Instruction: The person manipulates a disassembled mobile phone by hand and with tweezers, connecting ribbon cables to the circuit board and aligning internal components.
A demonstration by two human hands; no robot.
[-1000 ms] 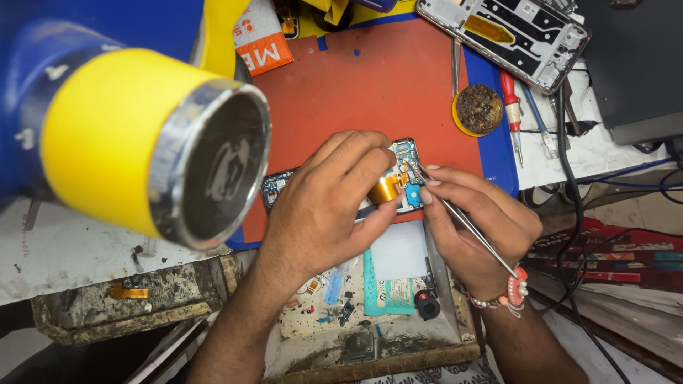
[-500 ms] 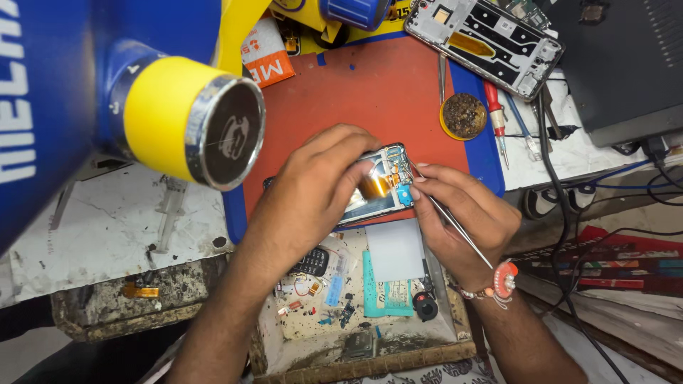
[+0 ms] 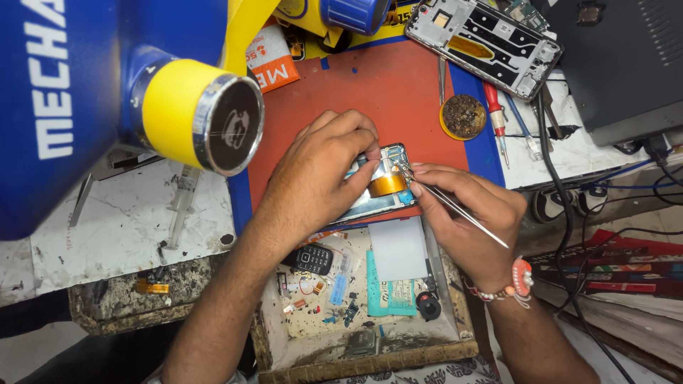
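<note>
Two hands are bent over an opened phone (image 3: 377, 188) that lies flat on the red mat (image 3: 370, 85). The left hand (image 3: 320, 174) is laid across the phone, its fingers curled down on the upper edge so the body is pinned in place. The right hand (image 3: 466, 213) is closed around thin metal tweezers (image 3: 445, 201), whose tips are set at an orange flex strip (image 3: 386, 183) inside the phone; whether the strip is actually pinched cannot be made out. Just beyond, a round tin of brownish residue (image 3: 463, 116) is seen, with a bare phone frame (image 3: 484, 43) farther up. A tray of small parts (image 3: 356, 299) is placed below the hands.
</note>
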